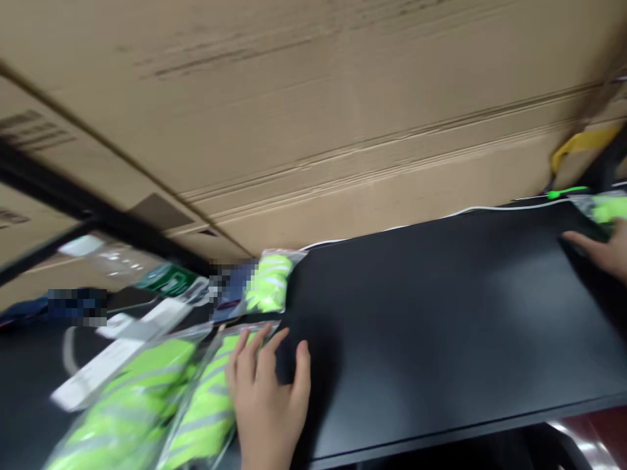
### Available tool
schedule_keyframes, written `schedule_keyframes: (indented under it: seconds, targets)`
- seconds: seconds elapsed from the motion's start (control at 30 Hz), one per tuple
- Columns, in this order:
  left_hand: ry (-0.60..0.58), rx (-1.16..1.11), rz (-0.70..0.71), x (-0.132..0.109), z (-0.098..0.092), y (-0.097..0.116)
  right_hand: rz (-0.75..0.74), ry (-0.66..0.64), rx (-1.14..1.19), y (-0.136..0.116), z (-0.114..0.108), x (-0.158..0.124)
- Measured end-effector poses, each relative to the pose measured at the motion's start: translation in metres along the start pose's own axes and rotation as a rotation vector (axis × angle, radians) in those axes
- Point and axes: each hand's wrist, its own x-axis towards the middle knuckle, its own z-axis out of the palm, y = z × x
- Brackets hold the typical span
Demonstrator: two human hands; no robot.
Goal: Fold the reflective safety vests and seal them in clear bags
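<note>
My left hand (267, 385) lies with fingers spread over the edge of a neon-yellow packet (206, 411) in clear plastic, with grey stripes. Beside it, further left, is a larger neon-yellow bagged packet (132, 398). A smaller packet of the same colour (268, 282) rests behind my left hand, by the cardboard. My right hand (610, 251) is at the far right edge, partly cut off, its thumb stretched out over the black shelf board (441, 313). Near its fingers is another neon-yellow packet (610, 207); whether they touch cannot be made out.
Large cardboard boxes (343, 98) form a wall behind the board. A white power strip (117, 352) and a green-labelled clear package (169, 279) lie at left, under a black metal bar (88, 202). A white cable (490, 208) runs along the back edge. A yellow strap (585, 141) hangs at right.
</note>
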Motion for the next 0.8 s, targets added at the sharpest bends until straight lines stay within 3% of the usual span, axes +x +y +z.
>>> schedule_keyframes:
  seconds: [0.07,0.1,0.2,0.37,0.43,0.53,0.6,0.7,0.8]
  targets:
    - [-0.082,-0.248,0.194,0.012,0.010,0.022,0.280,-0.102,-0.152,-0.012,-0.001,-0.001]
    - [-0.145,-0.361,0.282,0.019,0.015,0.034,0.288,-0.156,-0.150,-0.022,-0.003,-0.001]
    - [-0.343,-0.594,0.425,0.038,0.032,0.066,0.200,-0.180,-0.112,-0.052,-0.005,-0.005]
    - [-0.594,-0.793,0.418,0.059,0.066,0.109,-0.038,-0.181,0.071,-0.087,-0.012,-0.019]
    - [-0.670,-0.883,0.304,0.065,0.080,0.123,-0.148,-0.188,0.192,-0.100,-0.017,-0.026]
    - [-0.749,-1.043,-0.105,0.074,0.094,0.135,-0.269,-0.187,0.360,-0.122,-0.024,-0.039]
    - [-0.798,-1.089,-0.307,0.077,0.097,0.136,-0.308,-0.173,0.523,-0.140,-0.028,-0.047]
    - [-0.928,-1.114,-0.393,0.073,0.093,0.129,-0.334,-0.192,0.803,-0.168,-0.030,-0.054]
    - [-1.022,-1.200,-0.464,0.066,0.087,0.119,-0.347,-0.257,0.910,-0.188,-0.028,-0.051]
